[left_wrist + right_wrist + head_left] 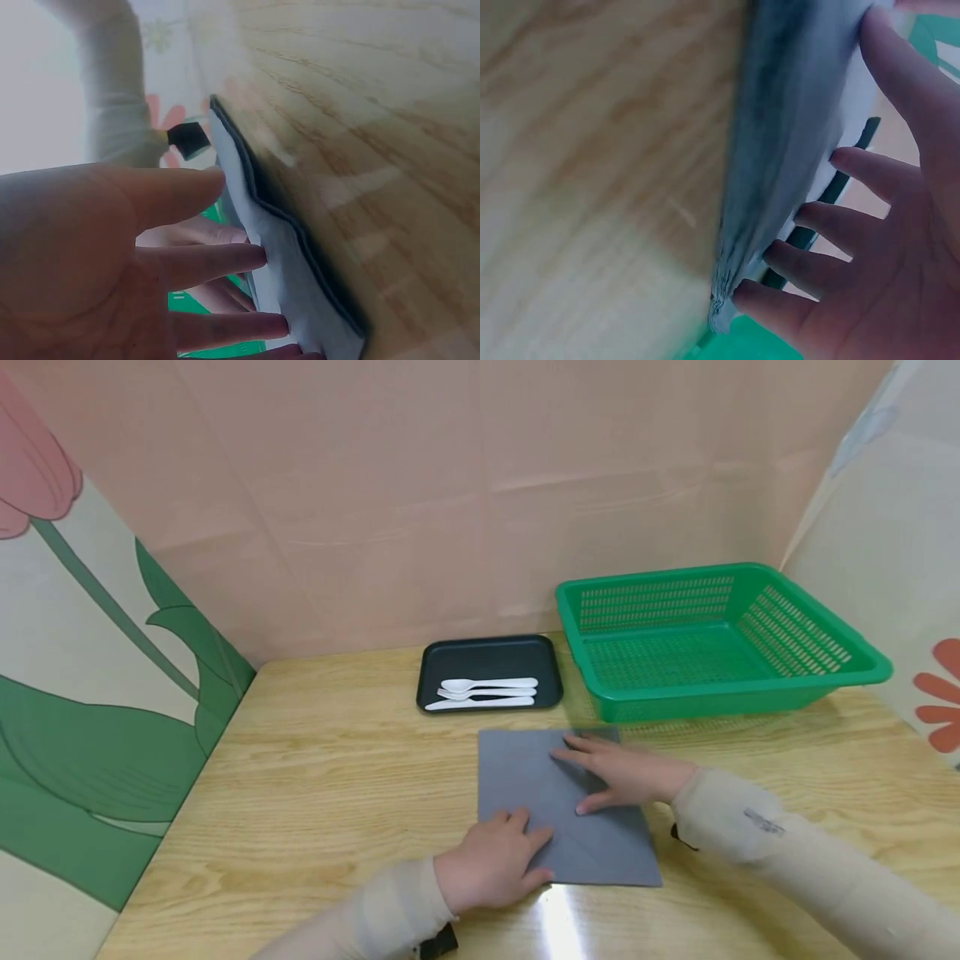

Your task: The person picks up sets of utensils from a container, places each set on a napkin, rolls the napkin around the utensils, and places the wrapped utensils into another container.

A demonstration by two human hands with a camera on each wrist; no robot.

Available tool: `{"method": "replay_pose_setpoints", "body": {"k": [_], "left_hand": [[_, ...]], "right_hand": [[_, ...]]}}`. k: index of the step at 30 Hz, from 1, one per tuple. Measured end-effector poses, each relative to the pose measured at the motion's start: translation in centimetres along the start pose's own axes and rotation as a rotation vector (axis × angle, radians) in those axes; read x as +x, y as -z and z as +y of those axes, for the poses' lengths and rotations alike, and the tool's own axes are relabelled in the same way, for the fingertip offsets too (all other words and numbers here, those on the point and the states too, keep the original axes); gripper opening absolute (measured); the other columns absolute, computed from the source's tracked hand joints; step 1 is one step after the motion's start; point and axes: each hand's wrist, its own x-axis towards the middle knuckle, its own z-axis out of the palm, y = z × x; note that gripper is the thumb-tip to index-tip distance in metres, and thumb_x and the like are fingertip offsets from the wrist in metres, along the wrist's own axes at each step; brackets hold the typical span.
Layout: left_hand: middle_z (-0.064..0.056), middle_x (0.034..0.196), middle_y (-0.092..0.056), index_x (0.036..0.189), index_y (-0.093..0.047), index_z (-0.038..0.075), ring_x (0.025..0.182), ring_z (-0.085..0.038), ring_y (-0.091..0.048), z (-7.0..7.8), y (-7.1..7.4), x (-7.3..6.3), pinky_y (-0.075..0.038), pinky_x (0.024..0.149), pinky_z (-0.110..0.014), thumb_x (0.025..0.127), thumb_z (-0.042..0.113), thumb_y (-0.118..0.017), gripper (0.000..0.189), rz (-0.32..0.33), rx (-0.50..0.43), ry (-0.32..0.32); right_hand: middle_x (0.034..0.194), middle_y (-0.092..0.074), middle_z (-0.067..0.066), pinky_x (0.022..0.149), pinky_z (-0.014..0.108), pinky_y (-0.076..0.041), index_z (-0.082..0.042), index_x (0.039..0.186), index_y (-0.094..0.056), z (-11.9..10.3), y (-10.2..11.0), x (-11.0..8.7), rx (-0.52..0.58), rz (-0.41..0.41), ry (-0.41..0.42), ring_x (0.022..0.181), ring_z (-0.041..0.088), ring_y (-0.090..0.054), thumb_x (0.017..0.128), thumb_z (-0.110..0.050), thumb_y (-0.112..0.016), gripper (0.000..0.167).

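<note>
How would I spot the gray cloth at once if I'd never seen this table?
On the wooden table, find the big green basket at the back right, with a black tray just left of it. In front of both lies the gray cloth, touched by the left hand and right hand. Unlike the rimmed tray and walled basket, it is a plain, four-sided sheet.

No text, label or number can be read. On the right sleeve (828,878), nearer than the green basket (705,703), a small dark mark (763,821) is too blurred to read.
</note>
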Motion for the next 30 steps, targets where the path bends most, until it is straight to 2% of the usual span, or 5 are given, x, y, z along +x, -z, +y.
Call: {"method": "replay_pose_setpoints", "body": {"k": [10, 30], "left_hand": [[-0.008, 0.124, -0.058, 0.129, -0.056, 0.026, 0.107, -0.024, -0.059, 0.3, 0.09, 0.17, -0.054, 0.07, -0.036, 0.09, 0.047, -0.055, 0.044, 0.006, 0.043, 0.009], [-0.008, 0.12, -0.059, 0.128, -0.057, 0.026, 0.102, -0.023, -0.059, 0.18, -0.18, 0.2, -0.053, 0.067, -0.034, 0.088, 0.049, -0.056, 0.046, 0.02, 0.061, 0.002]], "right_hand": [[0.149, -0.026, 0.029, 0.102, 0.061, -0.031, -0.007, 0.141, -0.039, 0.21, -0.04, 0.42, 0.045, -0.053, -0.043, 0.133, 0.053, -0.026, 0.079, -0.046, -0.069, 0.08], [0.148, -0.027, 0.03, 0.101, 0.061, -0.031, -0.006, 0.141, -0.04, 0.33, 0.11, 0.5, 0.064, -0.05, -0.035, 0.132, 0.054, -0.027, 0.076, -0.044, -0.072, 0.081]]}}
